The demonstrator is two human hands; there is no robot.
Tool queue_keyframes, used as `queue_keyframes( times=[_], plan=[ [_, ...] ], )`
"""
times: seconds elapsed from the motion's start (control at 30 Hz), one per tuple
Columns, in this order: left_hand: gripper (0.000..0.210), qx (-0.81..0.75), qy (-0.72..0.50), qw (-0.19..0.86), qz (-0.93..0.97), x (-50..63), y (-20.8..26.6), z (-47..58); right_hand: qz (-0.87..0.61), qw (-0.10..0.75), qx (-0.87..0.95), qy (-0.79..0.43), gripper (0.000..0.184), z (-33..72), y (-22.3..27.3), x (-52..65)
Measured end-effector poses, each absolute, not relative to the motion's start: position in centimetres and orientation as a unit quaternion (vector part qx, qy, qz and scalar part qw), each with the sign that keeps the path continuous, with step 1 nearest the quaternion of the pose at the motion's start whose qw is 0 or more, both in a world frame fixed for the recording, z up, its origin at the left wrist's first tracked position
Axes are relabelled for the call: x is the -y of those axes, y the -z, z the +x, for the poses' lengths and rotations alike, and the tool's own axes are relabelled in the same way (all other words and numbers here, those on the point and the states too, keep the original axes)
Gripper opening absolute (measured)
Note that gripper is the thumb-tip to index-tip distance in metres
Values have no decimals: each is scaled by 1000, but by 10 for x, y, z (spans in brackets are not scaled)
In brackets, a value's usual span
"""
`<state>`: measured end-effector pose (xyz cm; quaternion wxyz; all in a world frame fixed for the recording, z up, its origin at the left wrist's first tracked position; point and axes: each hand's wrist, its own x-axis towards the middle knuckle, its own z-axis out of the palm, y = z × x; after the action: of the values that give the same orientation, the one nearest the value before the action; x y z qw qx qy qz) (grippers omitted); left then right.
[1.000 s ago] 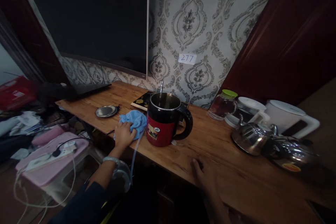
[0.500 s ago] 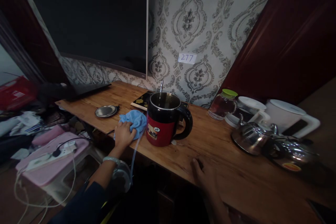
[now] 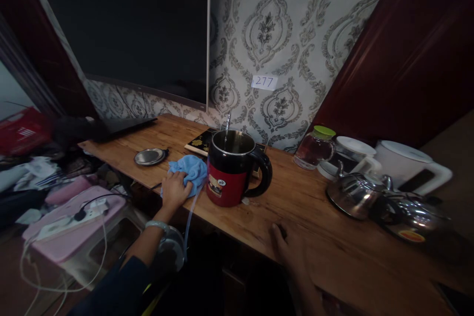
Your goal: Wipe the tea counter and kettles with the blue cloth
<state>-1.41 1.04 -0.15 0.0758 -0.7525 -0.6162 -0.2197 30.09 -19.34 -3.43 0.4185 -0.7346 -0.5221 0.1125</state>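
My left hand [image 3: 175, 190] presses on a crumpled blue cloth [image 3: 192, 170] at the table's front edge, its fingers curled into the fabric. Just right of the cloth stands a red and black electric kettle [image 3: 227, 182], upright and lidless, its black handle turned right. A thin shiny piece [image 3: 227, 123] rises at the kettle's mouth; I cannot tell what it is. A clear tube [image 3: 190, 222] hangs over the edge between cloth and kettle. My right hand [image 3: 292, 247] rests at the table edge, holding nothing visible, thumb apart; its other fingers are partly in shadow.
A round metal lid [image 3: 150, 156] lies left on the wooden table [image 3: 296, 202]. Behind the kettle is a black patterned tray [image 3: 200, 142]. At right stand a glass jug [image 3: 313, 150], white pitchers [image 3: 402, 158] and steel teapots [image 3: 353, 192]. A pink stool [image 3: 62, 249] bears a power strip [image 3: 74, 219].
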Motion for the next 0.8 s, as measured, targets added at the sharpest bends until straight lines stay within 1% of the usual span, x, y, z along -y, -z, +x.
queue_keyframes(
  times=[0.8],
  plan=[
    [34,618,219,72,-752,-9,-1,-13,-734,408,530,-118,40,304,42,193]
  ],
)
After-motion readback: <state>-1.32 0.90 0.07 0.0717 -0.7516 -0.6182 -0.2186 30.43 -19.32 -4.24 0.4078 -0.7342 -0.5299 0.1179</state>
